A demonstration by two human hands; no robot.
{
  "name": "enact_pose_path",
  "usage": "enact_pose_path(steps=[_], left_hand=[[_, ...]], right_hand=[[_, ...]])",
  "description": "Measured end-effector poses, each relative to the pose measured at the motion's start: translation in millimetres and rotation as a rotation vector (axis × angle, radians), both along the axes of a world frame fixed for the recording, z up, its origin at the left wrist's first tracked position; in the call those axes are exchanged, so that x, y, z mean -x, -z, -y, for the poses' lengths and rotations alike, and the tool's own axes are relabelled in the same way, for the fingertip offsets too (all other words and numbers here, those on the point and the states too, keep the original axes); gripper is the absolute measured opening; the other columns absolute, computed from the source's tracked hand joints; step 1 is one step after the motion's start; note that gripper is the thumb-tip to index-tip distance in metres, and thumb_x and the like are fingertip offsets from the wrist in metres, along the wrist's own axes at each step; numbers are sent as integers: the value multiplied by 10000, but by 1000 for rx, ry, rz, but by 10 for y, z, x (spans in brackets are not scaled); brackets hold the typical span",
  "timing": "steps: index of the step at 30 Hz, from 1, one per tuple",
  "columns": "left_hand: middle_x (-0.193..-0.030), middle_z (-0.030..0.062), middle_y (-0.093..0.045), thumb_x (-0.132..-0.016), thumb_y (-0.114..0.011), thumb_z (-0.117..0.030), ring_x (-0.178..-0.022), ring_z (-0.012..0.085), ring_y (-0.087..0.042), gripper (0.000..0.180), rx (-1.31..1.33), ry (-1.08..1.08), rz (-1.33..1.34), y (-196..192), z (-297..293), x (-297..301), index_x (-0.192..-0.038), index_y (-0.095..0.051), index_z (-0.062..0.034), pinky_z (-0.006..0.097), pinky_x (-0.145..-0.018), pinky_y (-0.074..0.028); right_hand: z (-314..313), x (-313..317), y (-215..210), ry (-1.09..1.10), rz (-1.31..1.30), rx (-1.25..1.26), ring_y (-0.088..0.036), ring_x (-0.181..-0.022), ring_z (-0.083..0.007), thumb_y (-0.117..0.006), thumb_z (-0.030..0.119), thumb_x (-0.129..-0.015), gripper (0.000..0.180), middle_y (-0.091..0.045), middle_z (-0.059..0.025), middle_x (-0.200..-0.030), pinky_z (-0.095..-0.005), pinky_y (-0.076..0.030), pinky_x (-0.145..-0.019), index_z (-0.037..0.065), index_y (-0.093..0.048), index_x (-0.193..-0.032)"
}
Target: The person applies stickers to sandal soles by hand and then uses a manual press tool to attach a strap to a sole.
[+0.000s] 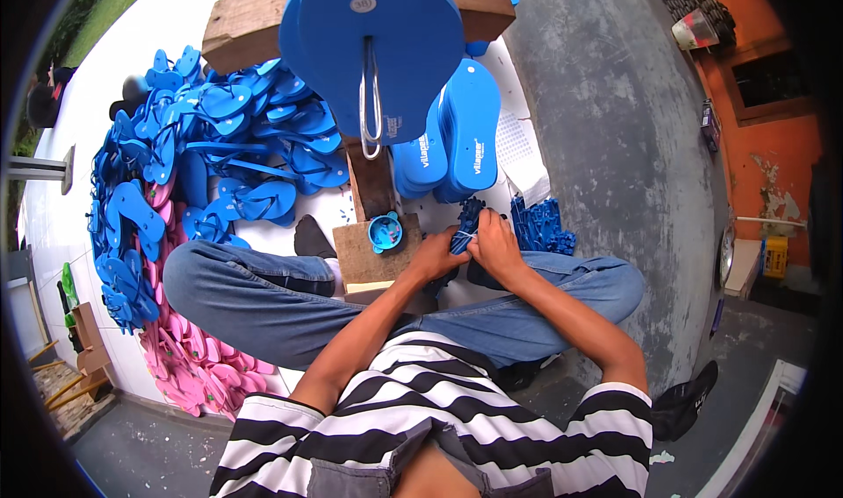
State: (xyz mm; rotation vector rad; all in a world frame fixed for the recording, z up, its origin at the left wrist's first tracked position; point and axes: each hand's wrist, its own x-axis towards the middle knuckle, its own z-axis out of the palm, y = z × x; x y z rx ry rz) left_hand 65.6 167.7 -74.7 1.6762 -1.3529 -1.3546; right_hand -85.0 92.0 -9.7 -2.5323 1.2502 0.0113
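**Both hands meet on a bundle of blue straps**

We sit cross-legged on the floor, and our two hands come together just in front of our knees. The left hand (436, 254) and the right hand (496, 245) are side by side, nearly touching, both closed on a bundle of blue straps (468, 217) with a pale tie showing between the fingers. The bundle stands out from the hands, away from our body, its long axis pointing roughly forward toward the stack of blue soles (457, 142). Both hands are equally near; the right sits a little further up the bundle, the left lower and toward the wooden block (373, 256).

More loose blue straps (540, 226) lie just to the right of the hands, near our right knee. On the wooden block, just left of the left hand, rests a small blue cup (385, 232). Ahead rises a wooden post carrying a large blue sole (386, 41) with a metal hook (371, 103) hanging through it. To our left spreads a heap of finished blue sandals (219, 129), with pink sandals (189, 357) beside our left leg.
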Motion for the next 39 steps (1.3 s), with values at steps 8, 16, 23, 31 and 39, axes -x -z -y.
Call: enact_pose_path(steps=[8,16,23,31,39], left_hand=[[-905,207,-726,-752,-748,-322,-867,398,-708,640,-61,99,1,-62,-28,-41,-1351,-597,-153,487,-770,-547],[-959,230,-727,-771,-755,-376,-920,420,-703,619,-64,63,95,301,-72,-189,-1288,-598,-73,497,-795,-548],[-1166,257,-686,-757,-804,-490,-1090,432,-659,863,-38,25,134,242,-101,-86,-1428,-460,-71,515,-899,-513],[-1206,305,-661,-737,-834,-344,-1142,452,-638,897,-102,-118,251,335,-134,84,-1454,-437,19,551,-975,-453],[-1039,288,-698,-697,-867,-292,-986,447,-687,625,-142,-108,345,248,-81,73,-1171,-612,26,506,-823,-565]], right_hand=[[177,52,-3,72,94,-441,-671,-862,-533,-699,111,-788,460,-666,-350,-876,-562,-559,-773,-101,-455,-1115],[96,9,-61,52,243,-237,-675,-862,-470,-679,131,-826,377,-665,-301,-928,-519,-544,-751,-48,-489,-1098],[102,15,20,-64,183,-216,-630,-947,-395,-719,182,-846,250,-603,-174,-987,-467,-528,-809,38,-603,-1014],[51,68,296,-12,146,-400,-692,-787,-371,-758,351,-868,387,-690,-213,-875,-441,-553,-733,-28,-685,-904],[54,112,594,425,169,-1111,-685,-645,-205,-694,503,-914,516,-692,-103,-769,-369,-579,-577,-10,-700,-849]])
